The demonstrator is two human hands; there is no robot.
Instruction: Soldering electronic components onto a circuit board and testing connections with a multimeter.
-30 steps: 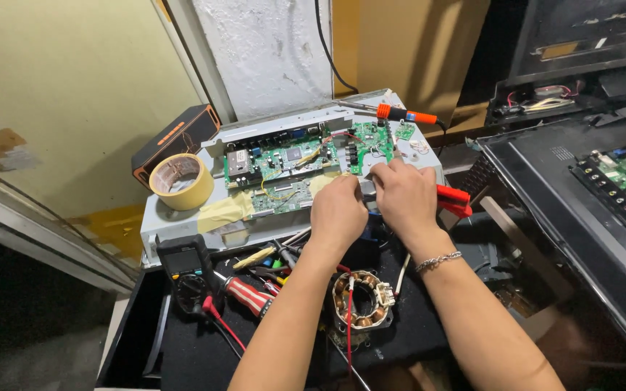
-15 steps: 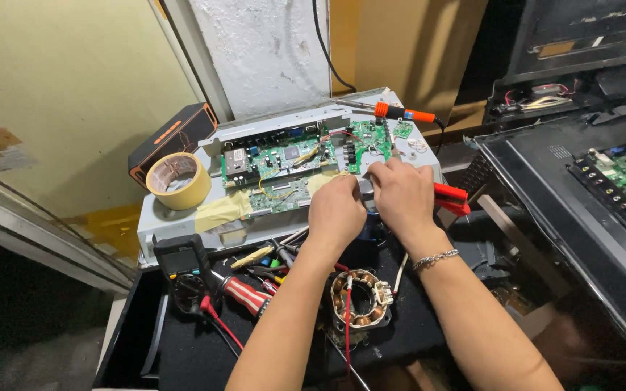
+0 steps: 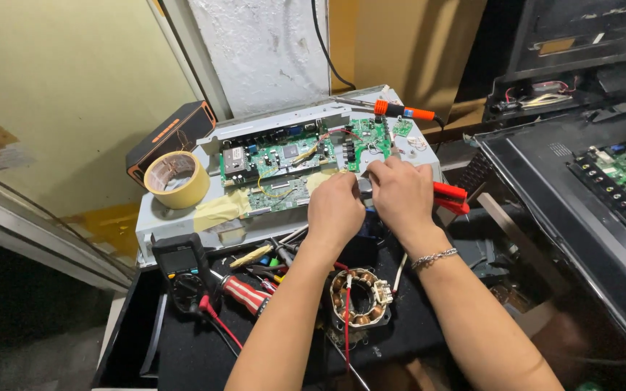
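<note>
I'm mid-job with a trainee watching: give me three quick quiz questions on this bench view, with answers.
1. True or false: the tape roll lies to the right of the circuit boards.
2. Which wrist wears a bracelet?
3. The soldering iron handle is: A blue, B orange, C green.

Key: 1 false, it lies to their left. 2 the right hand, close beside the left hand. 3 B.
</note>
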